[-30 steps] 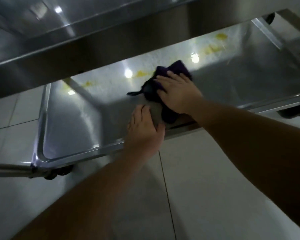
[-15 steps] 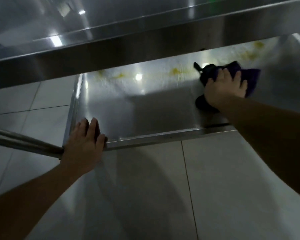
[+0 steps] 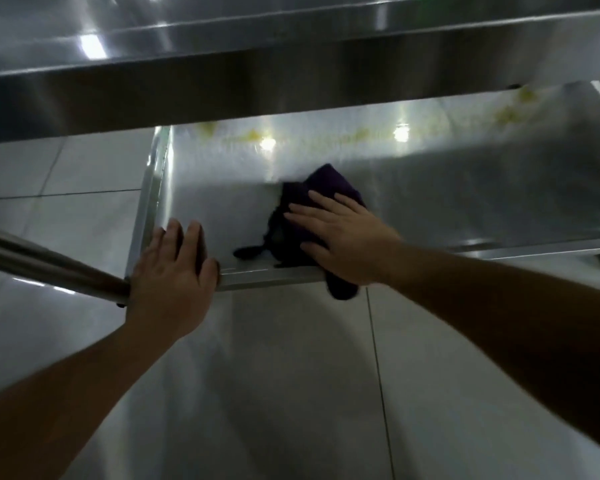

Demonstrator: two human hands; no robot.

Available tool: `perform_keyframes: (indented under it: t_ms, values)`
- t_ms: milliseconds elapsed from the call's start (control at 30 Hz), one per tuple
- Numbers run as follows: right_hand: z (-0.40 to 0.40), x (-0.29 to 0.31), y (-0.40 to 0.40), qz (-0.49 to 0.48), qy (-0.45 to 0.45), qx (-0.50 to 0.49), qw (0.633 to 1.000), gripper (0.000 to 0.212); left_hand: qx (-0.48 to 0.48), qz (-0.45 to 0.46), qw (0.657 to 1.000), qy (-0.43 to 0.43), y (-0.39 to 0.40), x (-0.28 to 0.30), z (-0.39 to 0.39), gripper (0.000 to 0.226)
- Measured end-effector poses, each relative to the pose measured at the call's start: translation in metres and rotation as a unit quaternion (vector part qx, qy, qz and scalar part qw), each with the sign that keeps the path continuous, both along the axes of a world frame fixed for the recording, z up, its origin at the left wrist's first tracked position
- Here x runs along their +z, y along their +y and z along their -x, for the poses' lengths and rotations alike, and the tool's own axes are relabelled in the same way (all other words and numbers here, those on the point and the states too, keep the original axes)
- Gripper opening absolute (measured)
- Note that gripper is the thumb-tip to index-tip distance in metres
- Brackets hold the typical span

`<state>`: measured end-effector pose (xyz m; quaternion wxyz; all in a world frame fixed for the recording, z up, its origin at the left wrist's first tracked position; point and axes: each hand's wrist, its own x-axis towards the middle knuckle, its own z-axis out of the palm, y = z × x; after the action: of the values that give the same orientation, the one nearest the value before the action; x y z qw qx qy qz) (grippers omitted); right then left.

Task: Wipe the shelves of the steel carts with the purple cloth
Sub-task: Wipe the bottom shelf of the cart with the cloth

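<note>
The lower steel shelf [image 3: 465, 188] of the cart fills the middle of the head view. On its near part lies the crumpled purple cloth [image 3: 326, 188], and one end hangs over the front rim. My right hand [image 3: 343, 237] presses flat on the cloth with straight, spread fingers. My left hand [image 3: 174, 268] rests on the shelf's front left corner, fingers reaching over the rim onto the shelf. Yellow stains [image 3: 250, 136] run along the far side of the shelf.
The cart's upper shelf [image 3: 291, 74] overhangs the top of the view. A steel tube [image 3: 42, 268] of the cart frame slants in from the left to the corner under my left hand. White floor tiles [image 3: 291, 375] lie below and to the left.
My right hand has dragged the cloth from the far right of the shelf to the near front edge, towards my left hand. My left hand stays at the front left corner.
</note>
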<state>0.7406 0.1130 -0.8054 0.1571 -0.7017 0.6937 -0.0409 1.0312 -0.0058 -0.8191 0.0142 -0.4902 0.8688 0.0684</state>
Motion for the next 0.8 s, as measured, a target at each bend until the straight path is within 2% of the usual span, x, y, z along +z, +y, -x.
perform_keyframes:
  t_ms: [67,167,267,333,400,500,600,667,800]
  values:
    - [0.042,0.006,0.04,-0.016,0.013,-0.024,1.0,0.067,-0.001,0.002,1.0,-0.002,0.001,0.0,0.001,0.079]
    - [0.094,0.008,0.094,-0.012,0.038,-0.172,0.984,0.068,0.003,0.001,1.0,0.001,0.003,0.001,0.004,0.081]
    - [0.094,0.001,0.113,0.026,0.068,-0.343,0.936,0.067,0.003,0.007,1.0,-0.001,0.007,0.003,0.007,0.082]
    - [0.069,-0.002,0.102,0.05,0.074,-0.401,0.912,0.066,0.011,0.009,1.0,0.005,0.009,0.004,0.008,0.081]
    - [0.041,-0.003,0.088,0.057,0.063,-0.356,0.931,0.07,0.018,0.005,1.0,0.01,0.01,0.005,0.01,0.081]
    - [0.02,-0.007,0.08,0.028,0.073,-0.17,0.982,0.08,0.02,-0.006,1.0,0.01,0.009,0.009,0.011,0.082]
    - [0.042,0.0,0.089,0.011,0.094,-0.055,0.994,0.08,0.015,-0.021,1.0,-0.006,0.007,0.013,0.01,0.082]
    - [0.062,0.003,0.106,0.021,0.108,-0.076,0.991,0.079,0.014,-0.024,1.0,-0.005,0.007,0.015,0.009,0.081]
    - [0.109,0.005,0.158,0.074,0.131,-0.221,0.964,0.073,0.015,-0.016,1.0,0.008,0.008,0.013,0.007,0.082]
